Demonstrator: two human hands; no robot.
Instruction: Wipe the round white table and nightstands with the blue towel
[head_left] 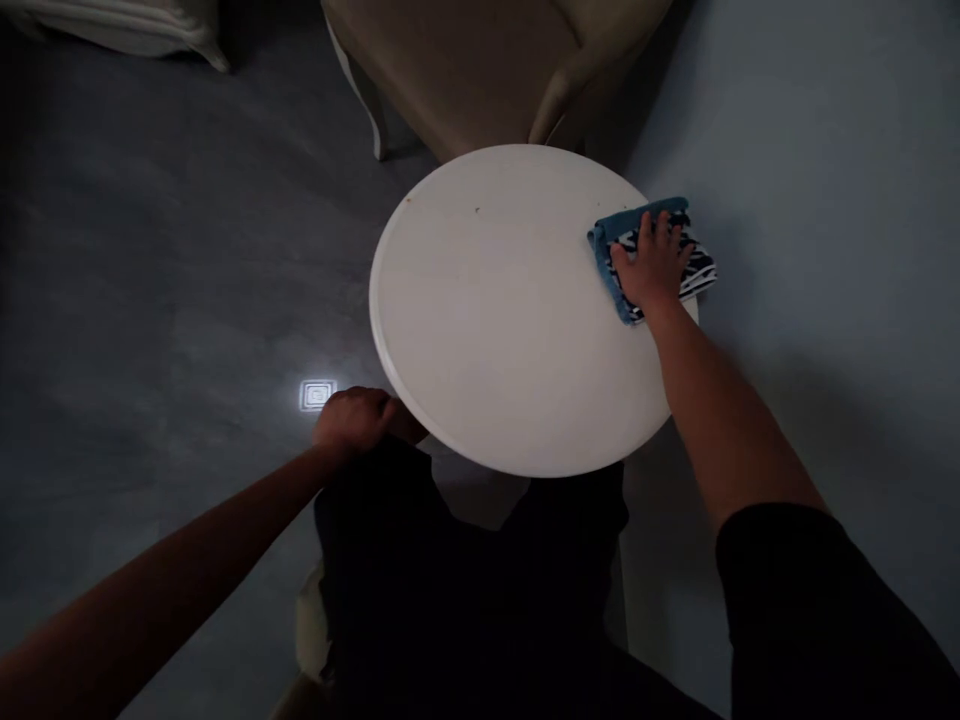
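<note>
A round white table (510,330) stands in front of me in the head view. On its right side lies a folded cloth (609,272), teal with a dark blue and white pattern, partly hanging over the rim. My right hand (652,265) lies flat on this cloth with its fingers spread, pressing from above. Low on the left, my left hand (356,418) is beside the table's rim, above my knee. Its fingers are curled, and whatever they may hold is hidden. A few small dark specks (477,210) dot the far part of the tabletop.
Beyond the table stands a beige upholstered chair (465,70) with pale curved legs. A pale furniture piece (150,22) is at the far left. Pale blue-grey wall (847,220) runs along the right. A bright square fitting (315,393) shows on the grey floor (187,300).
</note>
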